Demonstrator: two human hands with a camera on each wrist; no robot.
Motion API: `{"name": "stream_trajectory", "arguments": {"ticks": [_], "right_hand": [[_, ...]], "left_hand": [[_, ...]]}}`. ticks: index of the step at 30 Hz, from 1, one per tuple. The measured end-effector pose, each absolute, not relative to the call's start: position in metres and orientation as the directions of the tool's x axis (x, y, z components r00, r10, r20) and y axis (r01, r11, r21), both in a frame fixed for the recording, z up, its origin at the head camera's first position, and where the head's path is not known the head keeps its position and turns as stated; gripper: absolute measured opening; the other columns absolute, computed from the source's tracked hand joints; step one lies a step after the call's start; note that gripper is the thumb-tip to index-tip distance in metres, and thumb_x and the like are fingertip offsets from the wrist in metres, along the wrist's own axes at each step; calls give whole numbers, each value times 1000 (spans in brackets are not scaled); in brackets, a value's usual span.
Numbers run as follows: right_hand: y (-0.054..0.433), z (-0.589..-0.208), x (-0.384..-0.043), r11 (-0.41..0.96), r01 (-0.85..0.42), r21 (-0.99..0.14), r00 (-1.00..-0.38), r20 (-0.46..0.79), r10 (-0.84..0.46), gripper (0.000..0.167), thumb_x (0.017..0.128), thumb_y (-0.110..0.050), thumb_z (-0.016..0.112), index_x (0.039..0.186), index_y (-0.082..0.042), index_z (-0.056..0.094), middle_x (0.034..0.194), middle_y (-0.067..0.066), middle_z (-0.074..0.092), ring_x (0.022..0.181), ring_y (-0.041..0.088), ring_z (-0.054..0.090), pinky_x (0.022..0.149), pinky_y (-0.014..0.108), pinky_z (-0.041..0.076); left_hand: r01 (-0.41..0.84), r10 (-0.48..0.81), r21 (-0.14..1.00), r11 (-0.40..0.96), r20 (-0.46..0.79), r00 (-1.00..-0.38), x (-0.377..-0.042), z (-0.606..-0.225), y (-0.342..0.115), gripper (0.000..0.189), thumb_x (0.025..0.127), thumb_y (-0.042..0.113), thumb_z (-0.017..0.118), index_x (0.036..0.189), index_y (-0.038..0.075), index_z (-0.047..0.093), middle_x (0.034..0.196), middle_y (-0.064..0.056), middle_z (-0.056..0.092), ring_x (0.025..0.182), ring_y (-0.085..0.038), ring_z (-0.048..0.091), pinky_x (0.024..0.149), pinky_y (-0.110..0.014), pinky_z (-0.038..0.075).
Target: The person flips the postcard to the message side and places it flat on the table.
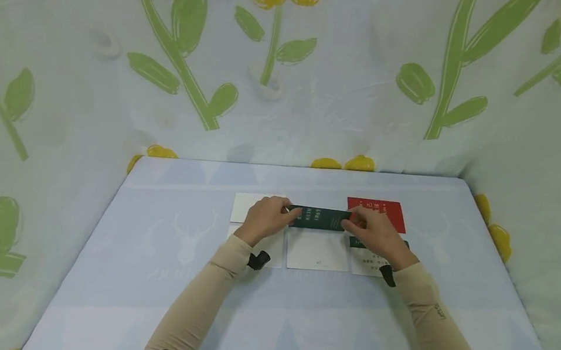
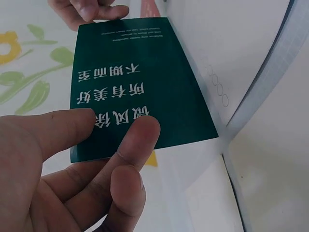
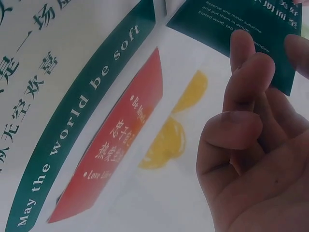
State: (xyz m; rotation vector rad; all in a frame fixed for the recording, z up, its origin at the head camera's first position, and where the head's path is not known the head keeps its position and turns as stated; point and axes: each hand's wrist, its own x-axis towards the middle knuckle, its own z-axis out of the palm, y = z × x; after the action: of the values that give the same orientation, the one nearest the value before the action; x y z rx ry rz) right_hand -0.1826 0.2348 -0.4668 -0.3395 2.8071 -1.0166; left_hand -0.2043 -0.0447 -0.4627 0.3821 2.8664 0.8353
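A dark green card (image 1: 321, 219) with white writing is held up over the table between both hands. At its left end, my left hand (image 1: 266, 219) pinches it, thumb and fingers bent about the edge as the left wrist view shows. The other end is pinched by my right hand (image 1: 375, 233), whose fingers and thumb lie on the card (image 3: 219, 21) in the right wrist view. Just below the held card lies a white card (image 1: 317, 252). Behind the right hand is a red card (image 1: 392, 214) with pale writing.
Another white card (image 1: 244, 207) lies behind the left hand, and one more (image 1: 276, 251) is partly hidden beneath that wrist. A white card with a green band (image 1: 367, 262) sits under the right wrist. Flower-printed cloth walls (image 1: 331, 111) enclose the pale blue table (image 1: 150, 276).
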Motion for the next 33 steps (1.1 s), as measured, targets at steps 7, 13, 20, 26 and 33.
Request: {"name": "stream_trajectory", "arguments": {"ticks": [7,13,20,26,33], "right_hand": [[234,-464,-180,738,-158,-656,-965,-57,-257,28,98,-32,69,117,-12,67,101,6,68,91,27,59,75,39,53],[235,-460,-178,728,-172,-663,-964,-38,-263,31,98,-35,68,119,-13,68,108,7,69,97,28,61,78,42,54],[237,-461,-176,696,-215,-685,-958,10,-286,37,99,-41,65,125,-15,67,104,3,68,94,25,59,76,38,52],[236,-462,-172,693,-206,-690,-962,13,-273,44,99,-48,63,127,-15,66,110,3,69,99,26,60,81,40,54],[236,-462,-167,702,-203,-682,-967,25,-255,39,98,-35,68,128,-11,65,113,7,68,99,27,61,80,41,54]], "left_hand": [[215,283,541,813,-46,-958,-198,-463,-46,40,100,46,59,116,13,76,99,-1,75,79,-14,66,61,-29,50],[238,297,561,793,-14,-955,-192,-460,-48,37,100,46,60,114,16,76,100,-1,75,82,-15,67,61,-30,50],[262,314,601,755,19,-949,-187,-463,-50,32,100,44,61,113,19,75,99,1,74,70,-13,61,55,-29,46],[270,322,601,752,23,-947,-182,-465,-52,32,99,45,62,115,20,74,100,5,74,70,-10,59,57,-28,46],[303,374,605,736,9,-927,-176,-467,-51,42,98,51,63,121,17,73,102,4,74,75,-9,62,63,-28,49]]}}
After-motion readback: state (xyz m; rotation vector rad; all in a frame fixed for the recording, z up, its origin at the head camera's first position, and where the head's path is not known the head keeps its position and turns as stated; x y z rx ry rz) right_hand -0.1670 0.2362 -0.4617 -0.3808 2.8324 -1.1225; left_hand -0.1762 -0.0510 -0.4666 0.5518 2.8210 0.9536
